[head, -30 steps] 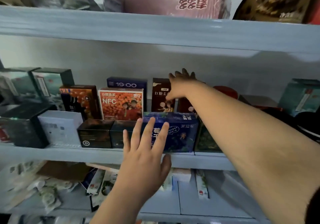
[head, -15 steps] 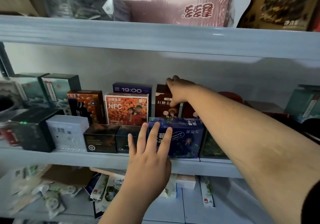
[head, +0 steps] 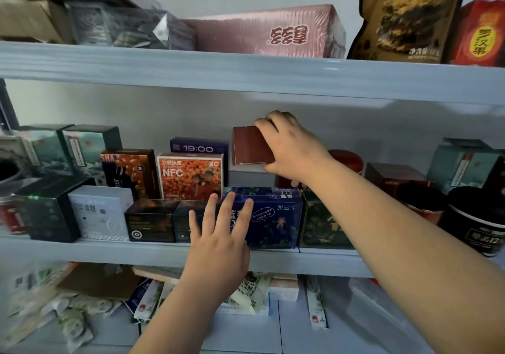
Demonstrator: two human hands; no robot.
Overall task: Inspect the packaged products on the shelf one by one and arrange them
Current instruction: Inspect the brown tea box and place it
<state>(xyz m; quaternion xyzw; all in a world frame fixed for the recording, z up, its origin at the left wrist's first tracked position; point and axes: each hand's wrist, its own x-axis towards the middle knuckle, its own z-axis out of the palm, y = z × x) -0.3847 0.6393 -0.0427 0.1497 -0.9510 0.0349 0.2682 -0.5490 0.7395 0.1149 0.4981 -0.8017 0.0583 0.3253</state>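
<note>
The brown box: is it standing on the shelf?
No, the right hand holds the brown box lifted and tilted, with bare wall showing under it.

The right hand (head: 289,145) now grips the small reddish-brown cardboard box (head: 250,145), which is lifted off the pale blue metal shelf (head: 109,252) and tilted, plain side outward.
</note>
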